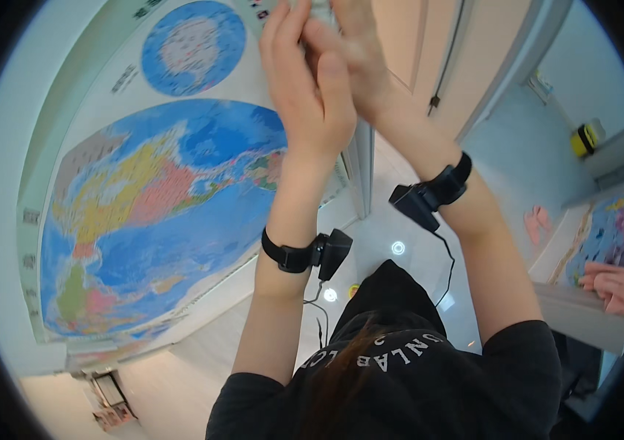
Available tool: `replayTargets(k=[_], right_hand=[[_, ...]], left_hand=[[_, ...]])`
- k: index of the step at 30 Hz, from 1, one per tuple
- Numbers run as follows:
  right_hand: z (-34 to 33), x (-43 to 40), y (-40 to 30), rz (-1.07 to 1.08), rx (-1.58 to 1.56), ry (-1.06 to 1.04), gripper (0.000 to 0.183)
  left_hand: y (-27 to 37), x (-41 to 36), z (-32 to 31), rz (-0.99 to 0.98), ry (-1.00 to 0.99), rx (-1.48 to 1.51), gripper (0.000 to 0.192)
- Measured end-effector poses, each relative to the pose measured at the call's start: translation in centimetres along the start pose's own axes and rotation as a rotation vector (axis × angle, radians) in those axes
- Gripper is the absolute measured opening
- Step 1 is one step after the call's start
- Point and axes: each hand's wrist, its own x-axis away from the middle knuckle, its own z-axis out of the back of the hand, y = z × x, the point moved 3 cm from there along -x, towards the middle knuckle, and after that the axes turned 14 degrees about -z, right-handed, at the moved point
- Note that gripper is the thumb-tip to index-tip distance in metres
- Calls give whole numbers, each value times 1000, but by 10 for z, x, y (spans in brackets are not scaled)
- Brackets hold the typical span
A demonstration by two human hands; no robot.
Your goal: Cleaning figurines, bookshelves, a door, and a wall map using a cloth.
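Note:
Both of my arms reach up to the top of the view, beside a large world map [180, 275] on the wall. My left hand [312, 93] has its fingers stretched upward and its thumb against my right hand [358, 60]. The two hands touch and partly overlap. Between them, at the top edge, shows a small piece of a pale object [321, 10]; most of it is hidden or cut off, and which hand grips it is unclear. Black wrist-worn devices with cables sit on my left wrist [312, 254] and right wrist [433, 190].
A light wooden door [400, 38] and a grey door frame [365, 170] stand beyond my right hand. Pink slippers [537, 224] lie on the floor at right. Nearer, a pink cloth-like item [614, 286] rests by a table with a colourful printed surface [603, 236].

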Motion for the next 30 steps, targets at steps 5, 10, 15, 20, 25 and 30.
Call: replayTargets(k=[5,10,15,20,25,30], right_hand=[[-16,82,18,-90,-134,140,14],[-19,162,20,-309,-189,34,15],[-28,247,32,-396,-177,-75,16],[-29,309,44,-415,-175,-105,18],[-33,382,49,-462,-138,-70,17],[-35,455,40,-583,-57,-88,12]], left_hand=[[9,61,-10,57,-66,16,54],[21,136,-11,219,-189,-117,56],[28,218,-12,309,-318,-95,55],[34,276,-18,387,-389,-22,54],[37,335,-11,352,-577,20,57],[32,389,5,391,-871,106,60]])
